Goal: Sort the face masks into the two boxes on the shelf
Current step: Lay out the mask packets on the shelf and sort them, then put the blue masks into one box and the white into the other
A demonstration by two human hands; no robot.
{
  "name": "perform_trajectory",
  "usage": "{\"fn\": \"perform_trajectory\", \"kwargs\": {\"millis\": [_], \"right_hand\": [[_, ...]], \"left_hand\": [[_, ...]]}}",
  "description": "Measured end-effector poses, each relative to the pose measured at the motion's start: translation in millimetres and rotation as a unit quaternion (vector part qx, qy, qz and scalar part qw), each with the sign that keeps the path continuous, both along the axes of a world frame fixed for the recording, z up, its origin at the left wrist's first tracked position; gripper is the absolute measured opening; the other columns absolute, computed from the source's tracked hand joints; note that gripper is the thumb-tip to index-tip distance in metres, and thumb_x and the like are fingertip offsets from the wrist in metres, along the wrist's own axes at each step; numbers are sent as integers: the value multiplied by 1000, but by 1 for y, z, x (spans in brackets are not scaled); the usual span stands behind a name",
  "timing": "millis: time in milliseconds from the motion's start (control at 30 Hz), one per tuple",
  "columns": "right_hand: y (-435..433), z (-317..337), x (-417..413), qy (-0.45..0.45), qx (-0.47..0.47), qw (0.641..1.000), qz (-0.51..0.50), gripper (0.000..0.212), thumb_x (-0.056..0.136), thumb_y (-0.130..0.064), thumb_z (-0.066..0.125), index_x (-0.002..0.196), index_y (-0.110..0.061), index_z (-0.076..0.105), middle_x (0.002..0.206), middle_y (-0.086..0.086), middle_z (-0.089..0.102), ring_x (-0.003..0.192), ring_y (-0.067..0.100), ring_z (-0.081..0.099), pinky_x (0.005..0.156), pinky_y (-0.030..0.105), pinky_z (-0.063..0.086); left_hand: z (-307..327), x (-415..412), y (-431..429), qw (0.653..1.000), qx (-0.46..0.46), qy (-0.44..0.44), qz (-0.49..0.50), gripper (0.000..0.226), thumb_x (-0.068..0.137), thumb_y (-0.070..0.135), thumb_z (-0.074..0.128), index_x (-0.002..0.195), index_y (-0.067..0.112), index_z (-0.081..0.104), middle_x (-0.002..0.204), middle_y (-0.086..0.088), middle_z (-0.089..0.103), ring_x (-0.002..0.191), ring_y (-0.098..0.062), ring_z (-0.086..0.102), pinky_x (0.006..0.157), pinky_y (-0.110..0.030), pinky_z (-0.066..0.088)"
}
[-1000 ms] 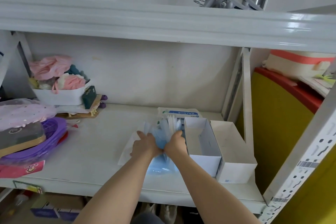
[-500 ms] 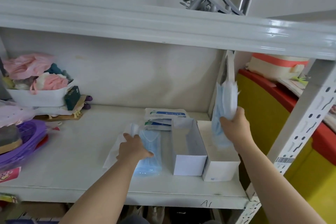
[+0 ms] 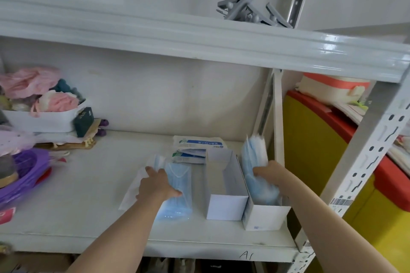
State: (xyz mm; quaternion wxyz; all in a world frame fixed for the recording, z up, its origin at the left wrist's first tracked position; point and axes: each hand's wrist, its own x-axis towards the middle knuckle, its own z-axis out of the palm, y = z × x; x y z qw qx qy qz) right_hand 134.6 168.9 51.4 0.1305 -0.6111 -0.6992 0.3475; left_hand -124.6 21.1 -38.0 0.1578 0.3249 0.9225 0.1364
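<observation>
1. On my feed the right hand (image 3: 269,175) is clenched around a bundle of blue masks (image 3: 253,155). The fingers wrap its near side, about halfway up.
2. That bundle stands on edge, nearly upright. Its top fans out above the hand, and its lower end sits down inside the right box (image 3: 264,217), against the box's left wall.
3. The right box is white and open-topped, at the right end of the shelf (image 3: 88,195) beside the upright post. The left box (image 3: 226,206), also white and open, stands touching it, side by side.
4. My left hand (image 3: 158,186) lies palm down on a flat pile of blue masks (image 3: 179,204). The fingers reach forward over its left edge and the thumb is spread across the top mask. The hand looks relaxed and released rather than clenched, and nothing is lifted.
5. That pile rests on the shelf just left of the left box, with a narrow gap between them. Most of it shows to the right of and below the hand.
6. A white wrapper (image 3: 131,193) sticks out from under the pile on the left.
7. Sealed packets (image 3: 199,143) with blue print lie behind the pile and the left box, near the back wall.
8. Far left I see a white tub (image 3: 44,121) of pink things and a purple basket (image 3: 28,168). Grey clips (image 3: 244,11) sit on the shelf above.
</observation>
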Motion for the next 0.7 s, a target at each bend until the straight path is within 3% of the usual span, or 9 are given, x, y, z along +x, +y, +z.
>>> {"fn": "perform_trajectory", "kwargs": {"millis": [167,233,333,400,467,567,633,700], "right_hand": [[12,-11,-11,-42,-9,999,4,100,74,-52,74,147,-8,22,144,14,41,126,34,48,100,43,47],[13,-14,-14,-70,7,997,9,106,75,-55,72,150,-8,14,150,14,34,132,34,42,102,43,45],[15,-17,-14,-45,37,998,-3,83,84,-49,65,145,-8,27,134,13,49,112,29,54,84,36,50],[16,-20,-12,28,54,998,-25,66,88,-41,62,140,-10,35,125,10,54,100,26,55,76,33,50],[13,-23,-9,101,69,992,-35,58,92,-36,58,141,-15,35,129,9,54,104,27,56,81,37,52],[-8,-21,-7,97,103,989,-34,65,90,-41,60,143,-18,30,134,7,53,109,27,57,84,39,53],[-32,-17,-12,70,208,975,-32,62,89,-41,61,141,-22,32,135,2,51,113,24,56,84,36,53],[-64,-11,-27,119,320,939,41,46,92,-33,58,134,-25,41,129,-4,51,102,12,57,81,28,53]], "left_hand": [[0,0,1,1000,-5,1,-1,94,54,69,76,128,23,41,143,-9,19,115,-34,51,90,-47,51],[0,0,2,1000,-7,5,1,95,53,69,76,128,23,41,143,-9,20,114,-34,51,90,-48,51],[0,1,1,1000,-9,7,0,94,54,69,75,128,22,41,144,-9,19,115,-34,51,89,-47,51],[1,1,1,1000,-10,8,-1,93,55,69,75,128,22,41,145,-10,19,115,-35,51,89,-47,51],[0,2,1,1000,-8,8,0,92,55,69,75,127,22,42,145,-10,19,114,-34,52,88,-46,52],[1,3,1,1000,-7,8,4,90,56,69,75,125,23,42,144,-9,19,113,-33,51,85,-42,52],[2,4,0,1000,-7,6,5,89,56,68,76,125,23,43,145,-8,18,114,-33,50,85,-43,51],[4,4,0,1000,-7,1,0,90,56,67,76,126,22,42,146,-9,17,116,-34,50,87,-45,51]]}}
